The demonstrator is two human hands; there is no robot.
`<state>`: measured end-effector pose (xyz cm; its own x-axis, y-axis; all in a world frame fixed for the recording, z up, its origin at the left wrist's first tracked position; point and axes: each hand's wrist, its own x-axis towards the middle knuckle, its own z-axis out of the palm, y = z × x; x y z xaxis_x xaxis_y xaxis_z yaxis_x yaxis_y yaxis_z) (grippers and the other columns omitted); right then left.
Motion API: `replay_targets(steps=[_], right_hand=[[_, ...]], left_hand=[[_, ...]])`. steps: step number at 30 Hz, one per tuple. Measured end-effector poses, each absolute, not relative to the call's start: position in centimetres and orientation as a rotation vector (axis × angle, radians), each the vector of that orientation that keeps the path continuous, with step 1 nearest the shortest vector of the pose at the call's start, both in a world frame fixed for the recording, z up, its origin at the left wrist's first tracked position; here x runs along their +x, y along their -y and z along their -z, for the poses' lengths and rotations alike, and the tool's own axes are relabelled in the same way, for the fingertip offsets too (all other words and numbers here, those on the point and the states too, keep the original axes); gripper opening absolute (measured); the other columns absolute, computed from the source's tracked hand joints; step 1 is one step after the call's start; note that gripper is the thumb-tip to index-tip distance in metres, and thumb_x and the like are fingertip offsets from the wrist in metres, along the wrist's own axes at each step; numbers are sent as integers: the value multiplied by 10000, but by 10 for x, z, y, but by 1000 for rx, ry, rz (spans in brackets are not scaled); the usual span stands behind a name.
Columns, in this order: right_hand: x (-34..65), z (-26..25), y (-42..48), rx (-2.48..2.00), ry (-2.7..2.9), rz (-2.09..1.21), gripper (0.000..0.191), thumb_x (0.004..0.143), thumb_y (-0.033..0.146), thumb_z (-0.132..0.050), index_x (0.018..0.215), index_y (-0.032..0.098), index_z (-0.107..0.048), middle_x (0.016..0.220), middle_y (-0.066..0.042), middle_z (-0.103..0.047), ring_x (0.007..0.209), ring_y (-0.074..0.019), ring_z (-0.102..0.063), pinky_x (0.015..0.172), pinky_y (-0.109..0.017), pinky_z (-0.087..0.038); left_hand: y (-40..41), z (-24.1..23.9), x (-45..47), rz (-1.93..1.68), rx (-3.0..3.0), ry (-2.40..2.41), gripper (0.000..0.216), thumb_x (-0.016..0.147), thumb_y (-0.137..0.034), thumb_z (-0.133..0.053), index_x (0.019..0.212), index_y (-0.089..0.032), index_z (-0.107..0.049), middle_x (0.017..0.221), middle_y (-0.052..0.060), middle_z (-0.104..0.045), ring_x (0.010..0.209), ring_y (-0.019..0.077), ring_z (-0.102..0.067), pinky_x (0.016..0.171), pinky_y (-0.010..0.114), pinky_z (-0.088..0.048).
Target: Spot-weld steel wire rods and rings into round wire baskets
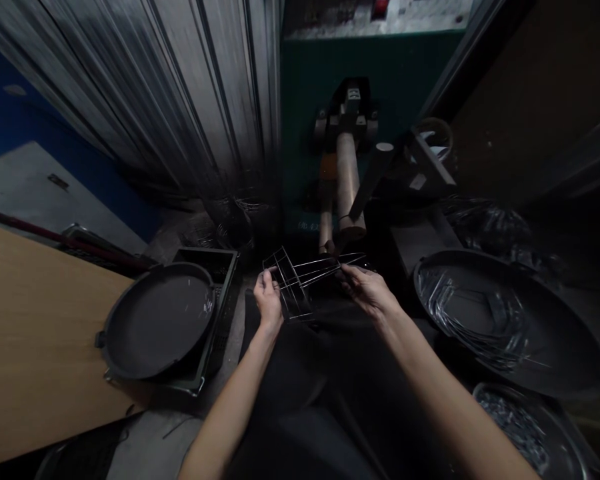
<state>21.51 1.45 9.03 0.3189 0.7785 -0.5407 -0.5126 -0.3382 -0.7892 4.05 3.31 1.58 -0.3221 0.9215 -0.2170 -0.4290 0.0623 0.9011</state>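
Observation:
A thin wire rack (pixel 295 283) made of bent metal rods hangs in front of me, just below the copper-coloured arms (pixel 349 180) of a green welding machine (pixel 375 100). My left hand (pixel 267 298) is closed on the rack's left side. My right hand (pixel 366 288) pinches the long rods at its right end, close to the tip of the machine's arm.
A round black pan (pixel 155 323) rests on a dark crate (pixel 215 267) at my left, beside a wooden board (pixel 35 333). At my right a large black basin (pixel 555 347) holds bent wires (pixel 470 313). A second basin (pixel 530 427) lies below it. Corrugated metal sheet (pixel 180 87) stands behind.

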Motion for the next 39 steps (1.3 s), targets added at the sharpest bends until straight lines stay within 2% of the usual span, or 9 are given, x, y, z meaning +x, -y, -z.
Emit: replay_targets(steps=[11,21,26,29,32,34,36,37,39], right_hand=[[216,-90,2,-1372,247,-1328,115,675,153,-779,690,149,-665,683,-28,-682,591,-96,-642,442,-115,-476],[228,-72,30,-1366,183,-1343,157,600,168,-819,706,172,-703,706,1,-679,571,-78,-614,442,-125,-477],[216,-80,33,-1395,328,-1374,223,579,265,-829,721,151,-700,675,-13,-659,560,-89,-594,433,-148,-446],[200,-93,46,-1463,695,-1415,264,635,376,-785,719,144,-690,583,-6,-623,487,-90,-542,420,-177,-415],[189,-107,54,-1527,1203,-1281,263,758,423,-666,788,164,-703,651,-29,-666,546,-139,-592,518,-241,-472],[188,-114,49,-1553,1449,-1021,228,804,388,-610,857,190,-711,817,-52,-707,731,-192,-650,696,-302,-506],[192,-117,33,-1603,1574,-808,215,817,354,-585,903,203,-711,957,-69,-705,911,-231,-639,851,-349,-467],[196,-115,24,-1636,1596,-796,228,823,358,-571,915,201,-710,986,-75,-700,954,-239,-626,878,-358,-451],[204,-108,7,-1670,1558,-975,289,839,412,-539,916,184,-700,938,-77,-699,908,-225,-628,824,-339,-465]], left_hand=[[-36,-19,41,-1545,519,-1148,431,755,-525,-629,910,-124,-648,483,-96,-292,388,18,-234,381,147,-139],[-53,-24,43,-1554,504,-1147,426,761,-510,-622,918,-115,-651,462,-100,-260,384,26,-203,381,168,-103],[-60,-24,41,-1559,530,-1143,370,787,-477,-602,877,-122,-652,496,-81,-311,415,36,-205,395,178,-131],[-60,-22,41,-1551,568,-1149,369,798,-489,-584,875,-133,-640,501,-85,-285,415,40,-187,396,184,-127],[-43,-16,38,-1561,663,-1183,363,816,-509,-554,865,-157,-620,514,-81,-284,413,47,-212,397,183,-143],[-21,-9,35,-1533,810,-1233,343,854,-500,-504,858,-174,-612,520,-70,-317,417,57,-261,408,186,-193],[6,2,32,-1453,1074,-1258,327,886,-466,-464,843,-182,-621,522,-51,-381,436,75,-336,447,201,-275],[18,9,30,-1409,1241,-1232,321,889,-448,-461,816,-182,-628,534,-34,-431,462,88,-385,490,217,-328],[38,20,24,-1329,1586,-1086,305,872,-418,-489,740,-185,-635,582,5,-531,544,122,-478,625,271,-410]])
